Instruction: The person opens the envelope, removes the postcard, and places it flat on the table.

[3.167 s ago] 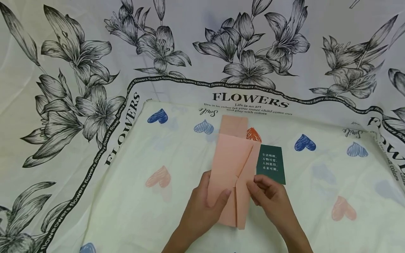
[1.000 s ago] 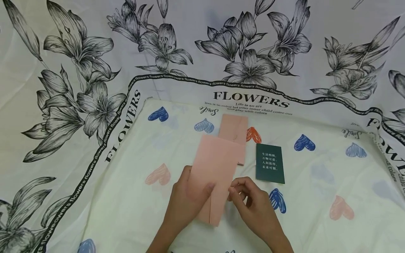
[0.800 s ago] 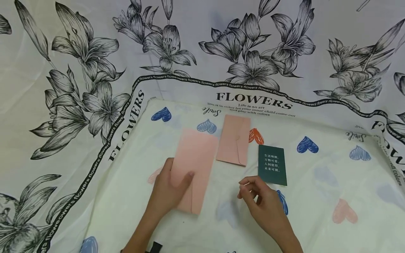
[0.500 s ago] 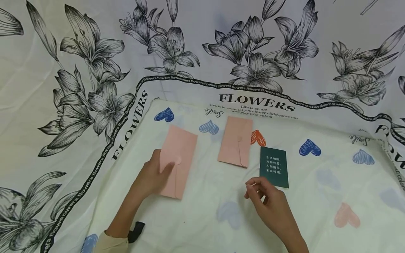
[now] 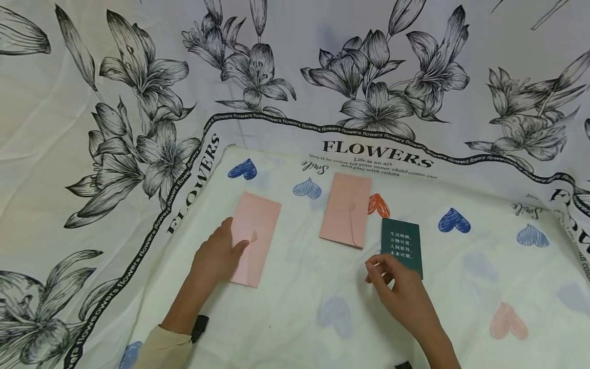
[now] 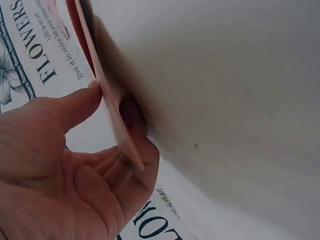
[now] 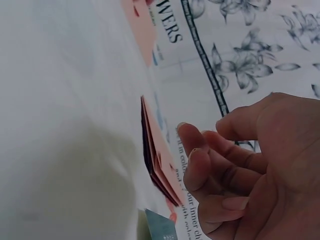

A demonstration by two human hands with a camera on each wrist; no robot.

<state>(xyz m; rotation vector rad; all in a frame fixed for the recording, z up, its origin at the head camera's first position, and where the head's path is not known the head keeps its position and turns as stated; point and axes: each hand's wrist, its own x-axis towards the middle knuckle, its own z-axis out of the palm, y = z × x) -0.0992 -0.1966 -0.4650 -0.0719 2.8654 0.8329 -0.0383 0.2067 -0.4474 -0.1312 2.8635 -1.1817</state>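
Left hand [image 5: 215, 256]: fingers grip the left envelope [image 5: 261, 220], thumb on its front.
Left envelope: pink, at or just above the heart-print cloth [image 5: 295, 318]; contact cannot be told.
Right envelope [image 5: 341, 210]: pink, lying on the cloth, untouched.
Green card [image 5: 400, 238]: lying just right of the right envelope, outside both.
Right hand [image 5: 403, 289]: fingers loosely curled, holding nothing, over the card's near edge.
Envelope work: judged done, 2 flaps folded down; judged left, release of the left envelope.
Visible count: 2 envelopes, 1 card, 2 hands.
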